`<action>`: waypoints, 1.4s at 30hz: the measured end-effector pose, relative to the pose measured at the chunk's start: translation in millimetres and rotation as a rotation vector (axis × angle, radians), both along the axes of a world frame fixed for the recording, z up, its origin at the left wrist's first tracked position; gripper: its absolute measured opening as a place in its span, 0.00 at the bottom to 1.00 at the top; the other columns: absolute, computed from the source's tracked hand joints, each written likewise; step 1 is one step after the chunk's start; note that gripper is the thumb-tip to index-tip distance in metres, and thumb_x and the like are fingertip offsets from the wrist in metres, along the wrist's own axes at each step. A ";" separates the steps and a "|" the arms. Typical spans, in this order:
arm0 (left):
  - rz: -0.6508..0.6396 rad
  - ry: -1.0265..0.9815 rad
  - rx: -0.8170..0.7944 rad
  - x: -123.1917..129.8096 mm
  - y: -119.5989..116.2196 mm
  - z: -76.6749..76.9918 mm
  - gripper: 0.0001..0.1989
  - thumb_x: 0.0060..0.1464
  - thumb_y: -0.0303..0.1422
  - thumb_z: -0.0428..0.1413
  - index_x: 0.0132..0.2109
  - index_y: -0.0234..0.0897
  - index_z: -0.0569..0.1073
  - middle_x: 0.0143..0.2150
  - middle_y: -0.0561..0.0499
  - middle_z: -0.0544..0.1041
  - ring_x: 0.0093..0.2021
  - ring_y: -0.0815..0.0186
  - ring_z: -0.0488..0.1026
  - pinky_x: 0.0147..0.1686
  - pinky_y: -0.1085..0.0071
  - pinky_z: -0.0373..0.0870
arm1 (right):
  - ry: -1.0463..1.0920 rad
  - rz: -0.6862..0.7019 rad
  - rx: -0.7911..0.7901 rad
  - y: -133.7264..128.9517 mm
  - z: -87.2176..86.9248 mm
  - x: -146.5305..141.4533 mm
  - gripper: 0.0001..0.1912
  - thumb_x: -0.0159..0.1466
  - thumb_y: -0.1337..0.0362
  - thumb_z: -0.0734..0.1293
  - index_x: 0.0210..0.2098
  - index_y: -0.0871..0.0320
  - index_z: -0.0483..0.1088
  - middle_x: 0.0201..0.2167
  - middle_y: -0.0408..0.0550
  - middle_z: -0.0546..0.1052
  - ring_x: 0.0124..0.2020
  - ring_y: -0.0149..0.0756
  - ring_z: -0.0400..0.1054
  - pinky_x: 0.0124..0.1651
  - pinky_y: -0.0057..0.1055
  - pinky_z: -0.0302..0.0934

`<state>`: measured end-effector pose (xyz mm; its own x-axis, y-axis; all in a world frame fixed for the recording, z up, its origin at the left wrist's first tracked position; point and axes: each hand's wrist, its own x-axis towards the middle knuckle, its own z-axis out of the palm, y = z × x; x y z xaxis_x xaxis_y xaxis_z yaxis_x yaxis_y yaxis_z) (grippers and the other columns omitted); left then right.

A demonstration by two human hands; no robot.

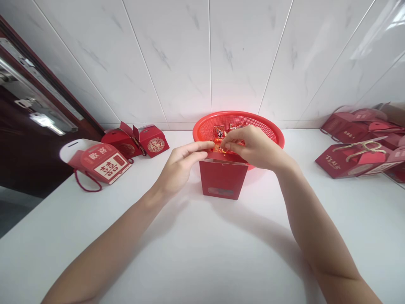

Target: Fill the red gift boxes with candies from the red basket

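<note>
A small red gift box [223,179] stands upright on the white counter in front of me, its top open. At its upper left edge is my left hand [180,168], with fingers stretched out and apart, index finger and thumb at the rim. Over the box's opening my right hand [253,147] is bent down with thumb and fingertips pinched together; what lies in the pinch is hidden. Between the two hands shows a shiny orange-red wrapper [217,146]. Directly behind stands a round red plastic basket [272,128] holding a few wrapped snacks [219,131], partly covered by my right hand.
To the left are a red box with a cord handle [109,162] and smaller red boxes [155,141]. Several more red boxes [354,158] crowd the right end. A tiled wall [177,63] backs the counter [202,253]; a dark door with keys [46,122] borders the left.
</note>
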<state>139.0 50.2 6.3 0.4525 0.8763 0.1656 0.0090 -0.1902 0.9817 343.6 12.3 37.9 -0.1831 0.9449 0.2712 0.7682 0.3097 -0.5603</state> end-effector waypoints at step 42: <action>-0.132 0.264 0.511 -8.0 34.8 -24.4 0.12 0.60 0.38 0.58 0.50 0.41 0.73 0.48 0.49 0.80 0.49 0.60 0.78 0.54 0.60 0.75 | -0.399 0.045 -0.268 -10.2 7.6 12.7 0.03 0.62 0.69 0.66 0.33 0.54 0.68 0.30 0.45 0.71 0.36 0.41 0.65 0.32 0.33 0.51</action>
